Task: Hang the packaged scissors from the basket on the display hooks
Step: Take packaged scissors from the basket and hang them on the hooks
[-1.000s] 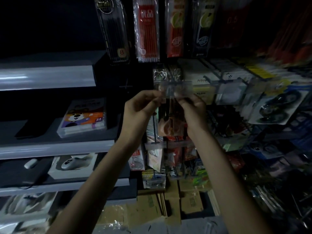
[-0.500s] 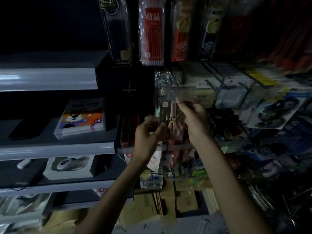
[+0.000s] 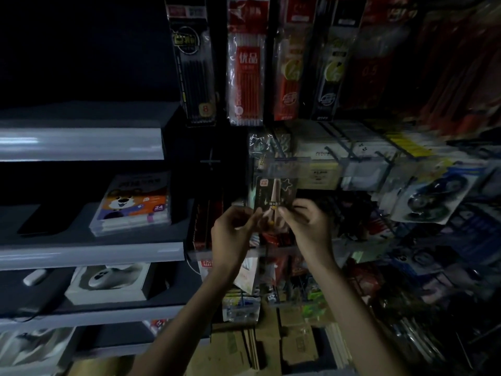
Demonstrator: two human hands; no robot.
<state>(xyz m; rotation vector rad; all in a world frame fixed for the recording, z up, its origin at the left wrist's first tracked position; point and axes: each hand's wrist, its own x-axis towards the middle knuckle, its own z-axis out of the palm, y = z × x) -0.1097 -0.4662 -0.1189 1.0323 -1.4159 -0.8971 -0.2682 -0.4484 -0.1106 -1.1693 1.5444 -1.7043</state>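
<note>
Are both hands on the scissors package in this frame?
Yes: the left hand and right hand both pinch the lower part of the scissors package from either side.

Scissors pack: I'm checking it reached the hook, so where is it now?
In the head view the scissors pack hangs centre frame under a clear price tag, its lower part between the left hand and right hand.

grey shelf (image 3: 89, 251), marker box (image 3: 132, 203), dark tablet (image 3: 43, 219)
</note>
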